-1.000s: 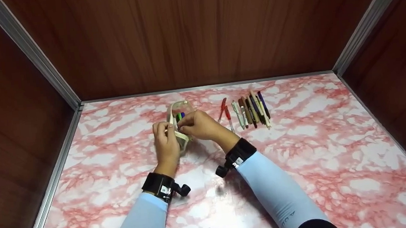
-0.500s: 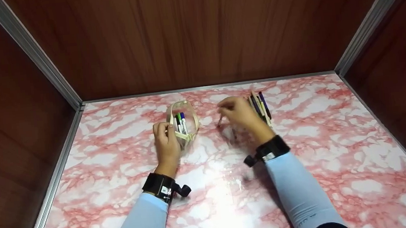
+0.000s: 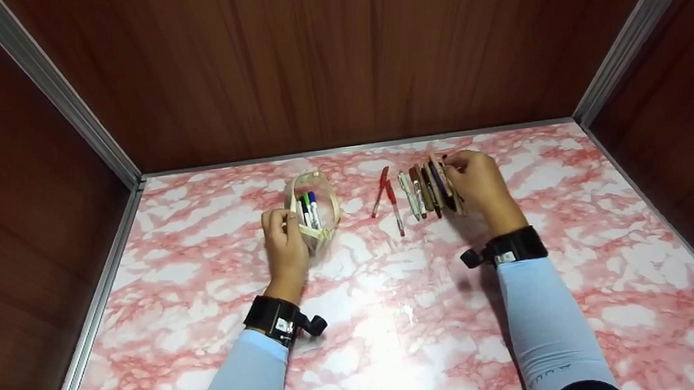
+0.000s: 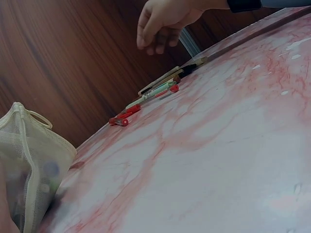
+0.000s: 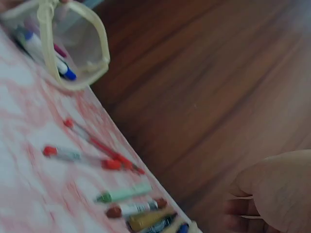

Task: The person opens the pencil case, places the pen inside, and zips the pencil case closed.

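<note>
With thumb and fingers my left hand (image 3: 283, 242) pinches the near-left rim of a cream mesh pencil case (image 3: 336, 207), whose zipped mouth gapes. Green- and blue-capped markers (image 3: 314, 208) stand inside it. My right hand (image 3: 481, 187) is over the right end of a row of pens (image 3: 428, 192), fingertips beside a dark pen there. Seen from the left wrist, that hand (image 4: 167, 22) hangs above the pens with fingers loosely bent and nothing between them. Its palm hides part of the row's right end in the head view.
Two red-capped pens (image 3: 395, 209) lie between the case and the row. A pale green pen (image 5: 124, 192) is at the row's left end. Brown wood panels (image 3: 334, 62) wall in the pink marbled table (image 3: 363, 359) at the back and sides.
My right hand has left the pencil case's mouth and swept right, past the red pens, to the far end of the row. The left hand keeps its place on the case.
</note>
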Action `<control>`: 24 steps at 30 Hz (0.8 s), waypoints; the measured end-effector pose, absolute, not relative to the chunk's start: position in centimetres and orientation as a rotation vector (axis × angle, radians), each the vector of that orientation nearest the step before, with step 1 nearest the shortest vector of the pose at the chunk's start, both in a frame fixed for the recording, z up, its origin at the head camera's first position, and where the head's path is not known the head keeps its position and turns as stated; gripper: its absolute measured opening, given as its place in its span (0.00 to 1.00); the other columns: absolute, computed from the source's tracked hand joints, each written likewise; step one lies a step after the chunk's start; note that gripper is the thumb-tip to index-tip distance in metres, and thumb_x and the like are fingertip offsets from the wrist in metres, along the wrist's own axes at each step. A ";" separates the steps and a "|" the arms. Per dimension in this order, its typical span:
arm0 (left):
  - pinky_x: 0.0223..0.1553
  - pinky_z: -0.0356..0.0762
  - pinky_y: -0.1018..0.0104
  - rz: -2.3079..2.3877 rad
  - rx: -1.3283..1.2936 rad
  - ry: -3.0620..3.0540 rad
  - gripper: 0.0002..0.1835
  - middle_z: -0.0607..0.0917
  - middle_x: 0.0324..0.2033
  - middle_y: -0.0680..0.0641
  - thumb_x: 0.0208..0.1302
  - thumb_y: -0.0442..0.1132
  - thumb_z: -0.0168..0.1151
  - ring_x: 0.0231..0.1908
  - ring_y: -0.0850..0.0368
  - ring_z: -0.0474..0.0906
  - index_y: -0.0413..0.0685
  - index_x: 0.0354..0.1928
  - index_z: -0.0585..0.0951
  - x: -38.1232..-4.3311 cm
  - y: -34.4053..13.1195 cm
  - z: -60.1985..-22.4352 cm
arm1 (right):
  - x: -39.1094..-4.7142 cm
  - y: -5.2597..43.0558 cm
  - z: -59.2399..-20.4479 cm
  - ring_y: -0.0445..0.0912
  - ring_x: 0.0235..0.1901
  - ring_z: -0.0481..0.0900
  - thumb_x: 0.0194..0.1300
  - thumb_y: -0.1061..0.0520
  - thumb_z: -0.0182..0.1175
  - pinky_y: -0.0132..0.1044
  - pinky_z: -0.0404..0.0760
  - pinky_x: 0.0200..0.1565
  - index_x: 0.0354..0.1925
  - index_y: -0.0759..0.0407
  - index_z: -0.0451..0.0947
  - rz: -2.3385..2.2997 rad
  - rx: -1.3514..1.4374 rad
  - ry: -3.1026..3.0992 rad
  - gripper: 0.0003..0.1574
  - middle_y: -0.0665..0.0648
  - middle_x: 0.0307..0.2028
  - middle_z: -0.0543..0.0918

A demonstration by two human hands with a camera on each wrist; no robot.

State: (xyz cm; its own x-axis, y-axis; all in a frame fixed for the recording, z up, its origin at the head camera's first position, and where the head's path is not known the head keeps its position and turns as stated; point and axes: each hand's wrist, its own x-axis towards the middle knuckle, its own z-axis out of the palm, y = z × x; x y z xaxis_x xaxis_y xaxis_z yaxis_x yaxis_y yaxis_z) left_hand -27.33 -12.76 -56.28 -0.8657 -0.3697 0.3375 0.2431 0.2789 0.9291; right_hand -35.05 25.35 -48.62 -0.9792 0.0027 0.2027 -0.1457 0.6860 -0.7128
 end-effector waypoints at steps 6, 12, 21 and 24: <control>0.48 0.83 0.58 -1.620 0.124 -2.081 0.09 0.74 0.53 0.43 0.86 0.40 0.55 0.47 0.49 0.79 0.43 0.45 0.78 -27.3 -12.8 -56.3 | -35.0 27.1 -50.0 0.62 0.50 0.89 0.85 0.54 0.62 0.56 0.86 0.57 0.61 0.67 0.89 1.125 0.053 -2.737 0.20 0.72 0.57 0.89; 0.50 0.81 0.60 -1.615 0.114 -2.065 0.09 0.74 0.53 0.42 0.86 0.39 0.56 0.48 0.49 0.78 0.42 0.45 0.78 -27.3 -12.8 -56.3 | -35.4 28.1 -51.7 0.69 0.63 0.87 0.87 0.56 0.59 0.64 0.82 0.71 0.64 0.70 0.87 1.098 0.101 -2.806 0.22 0.77 0.64 0.86; 0.51 0.81 0.58 -1.624 0.107 -2.061 0.09 0.75 0.54 0.42 0.86 0.39 0.57 0.49 0.49 0.77 0.41 0.45 0.78 -27.1 -12.8 -56.1 | -35.8 28.5 -52.6 0.71 0.66 0.86 0.82 0.60 0.58 0.66 0.80 0.73 0.61 0.70 0.89 0.987 0.118 -2.903 0.21 0.75 0.61 0.89; 0.51 0.82 0.57 -1.635 0.105 -2.060 0.09 0.74 0.54 0.42 0.86 0.39 0.57 0.49 0.49 0.77 0.41 0.45 0.78 -27.1 -12.7 -56.1 | -35.7 28.4 -52.5 0.71 0.63 0.87 0.80 0.61 0.61 0.66 0.82 0.70 0.59 0.71 0.89 0.927 0.116 -2.900 0.19 0.75 0.59 0.91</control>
